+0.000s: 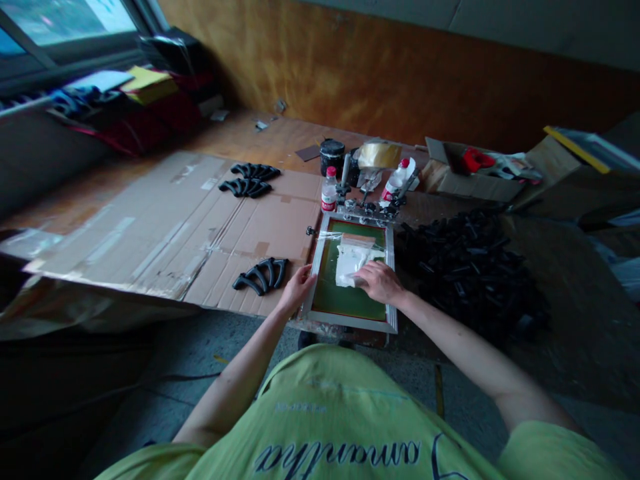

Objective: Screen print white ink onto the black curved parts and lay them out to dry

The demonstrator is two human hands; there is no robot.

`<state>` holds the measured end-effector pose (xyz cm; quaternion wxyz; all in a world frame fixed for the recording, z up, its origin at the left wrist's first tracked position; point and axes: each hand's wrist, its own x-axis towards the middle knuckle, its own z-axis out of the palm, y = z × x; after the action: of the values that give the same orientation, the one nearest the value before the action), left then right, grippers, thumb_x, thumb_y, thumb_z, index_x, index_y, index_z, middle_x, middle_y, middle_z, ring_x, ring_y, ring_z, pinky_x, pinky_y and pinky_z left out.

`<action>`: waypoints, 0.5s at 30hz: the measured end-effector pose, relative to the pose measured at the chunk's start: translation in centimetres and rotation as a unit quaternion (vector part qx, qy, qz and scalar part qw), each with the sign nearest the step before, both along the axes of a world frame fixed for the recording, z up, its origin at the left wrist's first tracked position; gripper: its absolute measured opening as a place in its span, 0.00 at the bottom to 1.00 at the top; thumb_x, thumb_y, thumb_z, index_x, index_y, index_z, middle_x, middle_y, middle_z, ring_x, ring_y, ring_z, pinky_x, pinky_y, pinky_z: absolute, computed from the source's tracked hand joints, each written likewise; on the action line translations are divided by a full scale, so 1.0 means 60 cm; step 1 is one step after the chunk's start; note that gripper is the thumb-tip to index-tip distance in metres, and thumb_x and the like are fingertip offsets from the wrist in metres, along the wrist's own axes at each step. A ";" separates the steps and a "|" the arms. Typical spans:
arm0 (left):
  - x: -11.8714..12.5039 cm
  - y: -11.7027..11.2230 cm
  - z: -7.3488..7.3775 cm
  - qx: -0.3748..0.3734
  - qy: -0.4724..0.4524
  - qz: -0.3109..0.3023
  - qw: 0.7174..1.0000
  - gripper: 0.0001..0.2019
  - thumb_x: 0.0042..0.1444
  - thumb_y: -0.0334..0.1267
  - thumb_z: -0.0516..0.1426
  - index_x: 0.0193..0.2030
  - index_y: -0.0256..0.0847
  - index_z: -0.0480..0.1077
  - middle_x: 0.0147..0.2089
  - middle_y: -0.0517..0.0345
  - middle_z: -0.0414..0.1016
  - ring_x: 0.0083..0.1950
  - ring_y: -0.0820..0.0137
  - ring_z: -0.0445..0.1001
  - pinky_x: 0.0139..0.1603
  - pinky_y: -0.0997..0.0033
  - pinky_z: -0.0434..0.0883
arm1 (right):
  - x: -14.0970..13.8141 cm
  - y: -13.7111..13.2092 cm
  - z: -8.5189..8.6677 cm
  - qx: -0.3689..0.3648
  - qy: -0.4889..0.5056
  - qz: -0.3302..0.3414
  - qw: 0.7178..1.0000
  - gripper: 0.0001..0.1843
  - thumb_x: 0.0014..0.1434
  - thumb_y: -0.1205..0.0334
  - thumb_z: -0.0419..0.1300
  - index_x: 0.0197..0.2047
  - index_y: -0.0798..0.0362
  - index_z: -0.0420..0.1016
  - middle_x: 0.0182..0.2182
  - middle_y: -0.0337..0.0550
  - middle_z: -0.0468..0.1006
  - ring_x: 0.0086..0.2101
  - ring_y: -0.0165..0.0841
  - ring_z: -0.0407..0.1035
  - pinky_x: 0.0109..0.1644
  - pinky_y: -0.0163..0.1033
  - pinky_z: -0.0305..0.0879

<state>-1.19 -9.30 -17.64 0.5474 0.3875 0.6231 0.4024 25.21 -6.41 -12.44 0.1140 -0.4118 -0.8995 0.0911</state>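
Two hands, fingers open, on a silkscreen frame [345, 319].
I see left hand [299, 289] on rim, right hand [381, 282] on white packet [350, 263].

Matt corrugated cardboard [200, 227], smooth metal screen frame [350, 321]

Free cardboard [150, 227] left of the screen frame [350, 322] — curved black parts [261, 276] in the way, black heap [470, 280] rightward.

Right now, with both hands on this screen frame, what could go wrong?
The right hand pressing the white packet against the green screen mesh could stretch or mark the mesh. The left hand rests at the metal frame; if the frame shifts, the plastic bottle just behind it might tip.
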 end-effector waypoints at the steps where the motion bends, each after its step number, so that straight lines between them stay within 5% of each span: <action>1: -0.001 0.000 0.003 -0.001 -0.006 -0.001 1.000 0.28 0.47 0.47 0.65 0.55 0.41 0.73 0.34 0.55 0.79 0.32 0.67 0.76 0.30 0.73 0.70 | -0.004 0.015 0.010 0.003 0.007 -0.027 1.000 0.08 0.62 0.57 0.62 0.42 0.50 0.79 0.36 0.45 0.80 0.41 0.39 0.70 0.47 0.41 0.61; 6: -0.007 -0.001 0.047 0.006 -0.062 -0.034 0.997 0.35 0.48 0.50 0.65 0.62 0.41 0.67 0.32 0.58 0.78 0.28 0.71 0.73 0.26 0.76 0.67 | -0.009 0.112 0.072 0.032 0.049 -0.165 0.984 0.29 0.59 0.58 0.65 0.64 0.46 0.68 0.46 0.45 0.80 0.44 0.41 0.71 0.49 0.43 0.65; 9: -0.004 0.010 0.100 0.073 -0.086 -0.016 0.993 0.24 0.51 0.55 0.63 0.49 0.39 0.75 0.29 0.60 0.74 0.26 0.75 0.69 0.25 0.78 0.64 | 0.049 0.149 0.094 0.065 0.104 -0.236 0.964 0.29 0.63 0.52 0.60 0.66 0.48 0.65 0.46 0.48 0.79 0.43 0.41 0.72 0.49 0.44 0.65; 12: 0.011 0.043 0.160 0.167 -0.102 0.025 0.980 0.25 0.58 0.61 0.55 0.38 0.38 0.75 0.27 0.59 0.71 0.25 0.75 0.67 0.25 0.77 0.64 | 0.130 0.157 0.079 0.062 0.151 -0.339 0.926 0.25 0.68 0.48 0.50 0.60 0.54 0.69 0.42 0.51 0.79 0.40 0.40 0.72 0.46 0.44 0.66; 15: 0.032 0.092 0.219 0.246 -0.119 0.035 0.961 0.26 0.62 0.62 0.49 0.44 0.40 0.73 0.32 0.56 0.74 0.31 0.73 0.73 0.30 0.75 0.70 | 0.161 0.129 0.026 -0.004 0.141 -0.385 0.912 0.23 0.68 0.48 0.48 0.49 0.56 0.75 0.37 0.51 0.79 0.37 0.40 0.72 0.44 0.44 0.67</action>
<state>0.70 -3.75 -4.52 0.4910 0.4370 0.4487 0.6055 34.85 1.31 -10.90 0.2641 -0.7093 -0.6457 0.1010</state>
